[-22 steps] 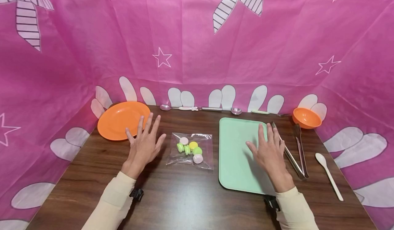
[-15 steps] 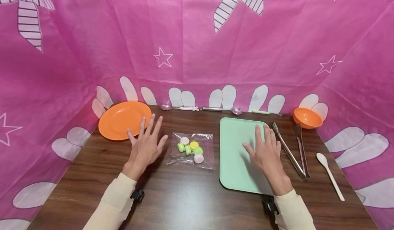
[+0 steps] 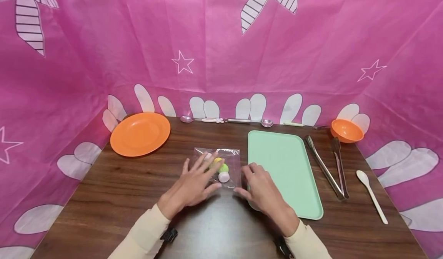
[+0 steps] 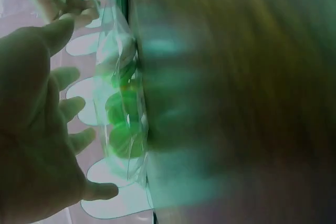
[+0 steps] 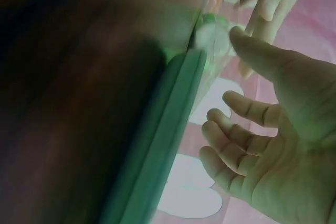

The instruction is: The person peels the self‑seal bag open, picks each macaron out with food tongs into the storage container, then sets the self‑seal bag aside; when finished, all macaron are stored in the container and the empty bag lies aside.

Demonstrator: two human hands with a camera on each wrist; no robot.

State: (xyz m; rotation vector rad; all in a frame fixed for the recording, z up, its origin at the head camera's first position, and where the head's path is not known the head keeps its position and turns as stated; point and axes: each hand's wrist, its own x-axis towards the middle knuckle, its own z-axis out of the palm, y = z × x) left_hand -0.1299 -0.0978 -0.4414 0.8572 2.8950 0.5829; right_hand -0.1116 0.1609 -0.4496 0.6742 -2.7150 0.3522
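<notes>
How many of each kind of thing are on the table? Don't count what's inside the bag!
Plate: 1
Bowl: 1
Tray: 1
Bag: 1
Tongs: 1 pair
Spoons and scoops: 3 (white spoon, pale-handled spoon, metal-handled scoop)
Green-handled utensil, head too small to tell: 1
Total: 9

The tray (image 3: pixel 285 166) lies on the table (image 3: pixel 100 197). Just left of the tray lies the bag (image 3: pixel 233 164), round pieces (image 3: pixel 224 168) in it; the plate (image 3: pixel 140 134) lies farther left. Right of the tray lie the tongs (image 3: pixel 325 169), then the spoon (image 3: pixel 373 196). The bowl (image 3: pixel 346 131) sits behind and right of the tray, the ladle (image 3: pixel 266 123) behind it.
</notes>
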